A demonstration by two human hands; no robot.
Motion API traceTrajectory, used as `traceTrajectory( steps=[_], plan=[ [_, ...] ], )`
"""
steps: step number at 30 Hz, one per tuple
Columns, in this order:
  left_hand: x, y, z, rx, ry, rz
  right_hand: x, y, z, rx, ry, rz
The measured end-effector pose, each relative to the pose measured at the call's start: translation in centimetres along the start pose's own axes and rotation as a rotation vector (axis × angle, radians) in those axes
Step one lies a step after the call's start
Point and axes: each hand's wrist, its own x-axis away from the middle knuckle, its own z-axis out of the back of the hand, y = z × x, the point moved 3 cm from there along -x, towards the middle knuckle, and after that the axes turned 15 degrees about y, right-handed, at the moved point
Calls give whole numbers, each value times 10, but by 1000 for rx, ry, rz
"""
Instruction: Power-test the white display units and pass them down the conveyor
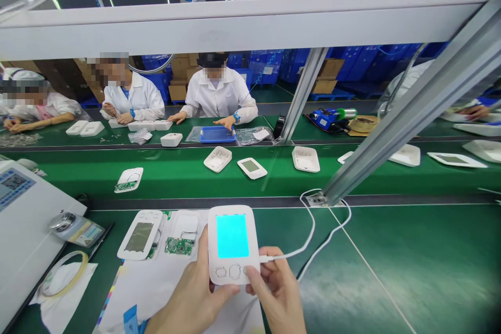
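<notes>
I have the white device point(234, 266) straight ahead of me, its screen point(232, 236) lit cyan and its outlined buttons along the bottom. My left grip point(191, 287) is closed around it from seven to ten o'clock, one finger up the left edge and the thumb along the bottom. My right grip point(277, 284) closes on its lower corner at four o'clock, thumb on the rightmost button, fingers curled at the side. A white cable point(289, 254) joins the device at three o'clock and loops over the green surface point(376, 276) by the foot of a metal post point(313, 99).

At nine o'clock a circuit board point(180, 246) lies on a white sheet point(151, 284), and beyond it rests a second unit point(136, 235) with a grey display. Farther that way is a roll of tape point(85, 262).

Out on the green belt point(176, 175), a panel with a board point(129, 180) lies at ten o'clock, an open shell point(218, 159) between eleven and twelve, and a screened panel point(252, 167) between twelve and one. Past the belt at twelve, a co-worker's hand point(227, 123) is at a blue tray point(209, 135).
</notes>
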Motion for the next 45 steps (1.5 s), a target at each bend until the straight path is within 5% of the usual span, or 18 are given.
traceTrajectory(
  steps=[35, 45],
  plan=[
    [-1, 3, 0, -16, -33, -35, 1, 0, -1, 4, -11, 11],
    [-4, -3, 0, 40, 83, -112, 1, -4, -1, 36, -51, 65]
  ],
)
